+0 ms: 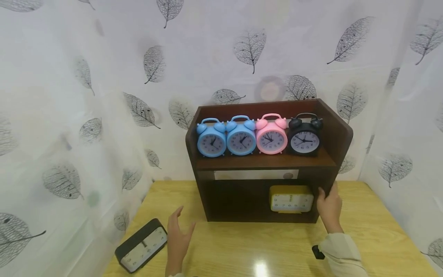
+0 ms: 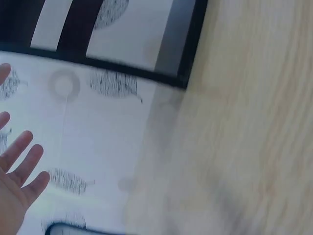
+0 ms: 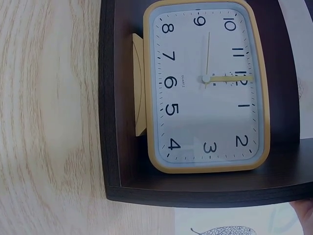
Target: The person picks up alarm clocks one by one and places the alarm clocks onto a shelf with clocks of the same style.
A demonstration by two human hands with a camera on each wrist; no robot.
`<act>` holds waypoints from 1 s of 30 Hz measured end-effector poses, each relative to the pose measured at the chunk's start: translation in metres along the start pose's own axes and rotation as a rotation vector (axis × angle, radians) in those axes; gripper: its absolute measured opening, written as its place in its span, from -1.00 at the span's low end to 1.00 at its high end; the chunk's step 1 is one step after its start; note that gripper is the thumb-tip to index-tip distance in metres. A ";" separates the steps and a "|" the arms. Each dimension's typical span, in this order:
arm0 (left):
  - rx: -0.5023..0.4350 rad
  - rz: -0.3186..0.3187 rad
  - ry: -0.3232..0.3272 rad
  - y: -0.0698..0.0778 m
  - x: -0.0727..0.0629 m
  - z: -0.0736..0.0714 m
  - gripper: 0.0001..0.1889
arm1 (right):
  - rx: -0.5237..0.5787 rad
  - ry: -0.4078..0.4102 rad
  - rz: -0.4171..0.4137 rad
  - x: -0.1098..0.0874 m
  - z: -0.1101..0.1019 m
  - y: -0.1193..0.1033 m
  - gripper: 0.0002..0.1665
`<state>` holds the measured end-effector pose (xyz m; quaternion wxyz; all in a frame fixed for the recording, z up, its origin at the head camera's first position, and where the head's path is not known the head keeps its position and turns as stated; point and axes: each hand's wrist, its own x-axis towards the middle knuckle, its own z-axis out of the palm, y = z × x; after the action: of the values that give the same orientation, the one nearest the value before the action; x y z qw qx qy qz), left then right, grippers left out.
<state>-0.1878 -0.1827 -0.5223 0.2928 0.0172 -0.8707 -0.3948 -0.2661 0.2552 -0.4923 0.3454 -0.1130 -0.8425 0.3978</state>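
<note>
A dark brown two-tier shelf (image 1: pixel 266 163) stands on the wooden table. My right hand (image 1: pixel 330 207) grips its right side panel low down, thumb by the front edge; only a bit of that hand shows in the right wrist view. A yellow-framed rectangular alarm clock (image 3: pixel 205 122) sits in the lower tier, near that panel. My left hand (image 1: pixel 179 234) is raised, fingers spread and holding nothing, between the shelf and a black rectangular alarm clock (image 1: pixel 142 246) lying at an angle on the table's left. In the left wrist view its spread fingers (image 2: pixel 30 164) show.
On the upper tier stand two blue twin-bell alarm clocks (image 1: pixel 212 144) (image 1: pixel 241 141), a pink one (image 1: pixel 271 140) and a black one (image 1: pixel 304 140). A leaf-patterned sheet (image 1: pixel 104 77) hangs behind and beside the table (image 1: pixel 242 246).
</note>
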 end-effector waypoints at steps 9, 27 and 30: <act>0.036 -0.071 0.141 -0.016 -0.006 -0.031 -0.40 | 0.007 0.020 -0.017 -0.001 -0.001 0.001 -0.48; 0.220 0.059 0.500 -0.055 -0.014 -0.079 -0.38 | -0.001 0.029 -0.044 0.001 0.001 0.003 -0.51; 0.220 0.136 0.550 -0.066 -0.015 -0.080 -0.24 | -0.004 0.037 -0.048 0.001 0.001 0.004 -0.51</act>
<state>-0.1467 -0.2781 -0.5343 0.5398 0.0968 -0.7954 -0.2580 -0.2673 0.2578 -0.4952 0.3703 -0.1009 -0.8390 0.3857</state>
